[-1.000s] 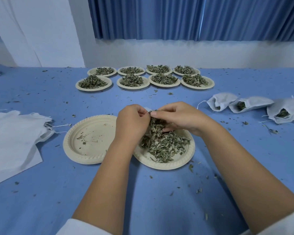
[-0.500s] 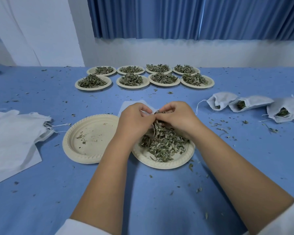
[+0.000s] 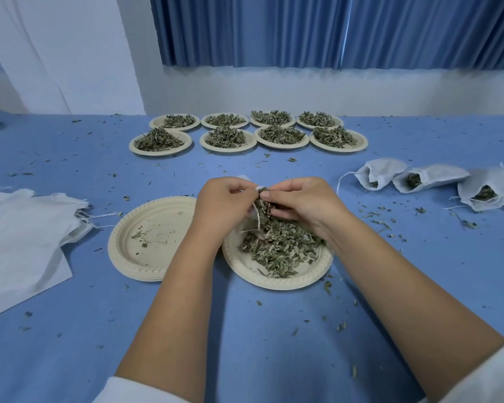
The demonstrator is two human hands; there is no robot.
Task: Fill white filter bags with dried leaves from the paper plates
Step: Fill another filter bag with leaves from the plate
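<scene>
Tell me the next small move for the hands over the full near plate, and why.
Probably the right hand should push its pinch of dried leaves down into the filter bag. The left hand grips the bag's edge, the pinched leaves sit right at its mouth, and plenty more lie on the paper plate below, so filling looks unfinished.

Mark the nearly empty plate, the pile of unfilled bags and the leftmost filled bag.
Nearly empty plate (image 3: 160, 257): head view, bare inner floor.
Pile of unfilled bags (image 3: 21, 242): head view, flat cloth middle.
Leftmost filled bag (image 3: 384, 170): head view, white cloth side.
</scene>
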